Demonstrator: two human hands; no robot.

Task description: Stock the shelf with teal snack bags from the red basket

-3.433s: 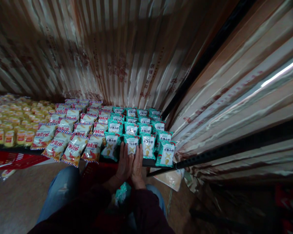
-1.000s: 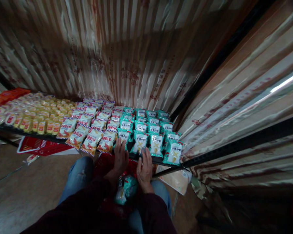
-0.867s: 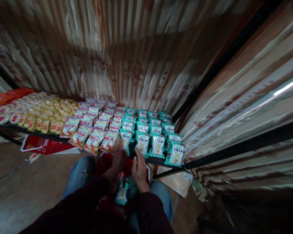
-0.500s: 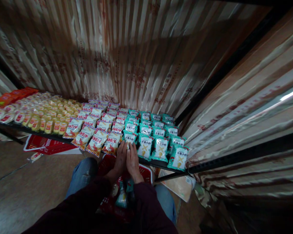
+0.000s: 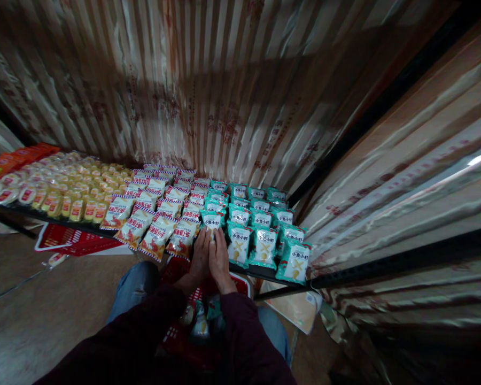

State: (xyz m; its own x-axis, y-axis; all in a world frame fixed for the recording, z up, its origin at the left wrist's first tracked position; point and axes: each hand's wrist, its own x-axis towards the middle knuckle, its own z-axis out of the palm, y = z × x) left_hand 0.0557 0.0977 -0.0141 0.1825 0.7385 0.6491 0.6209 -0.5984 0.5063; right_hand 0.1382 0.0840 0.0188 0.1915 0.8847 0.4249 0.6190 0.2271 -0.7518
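My left hand [image 5: 200, 255] and my right hand [image 5: 218, 258] are side by side at the shelf's front edge. Between them, their fingers are closed on the lower part of a teal-and-white snack bag [image 5: 212, 220], which stands in the leftmost teal column. My hands cover the bag's bottom. Just to the right stands another teal snack bag [image 5: 239, 243] in the front row. To the left, close to my left hand, leans a white-and-orange snack bag [image 5: 183, 237] with a striped top edge.
Small yellow-wrapped packs [image 5: 77, 208] and orange packets [image 5: 20, 159] fill the shelf's left part. A red basket [image 5: 246, 287] holding several teal bags sits between my knees. Another red basket [image 5: 70, 239] is under the shelf. A black post [image 5: 328, 155] rises at the right.
Both hands stay together at the same teal bag, with only a slight shift. The view has tilted a little; the rows of bags look unchanged.
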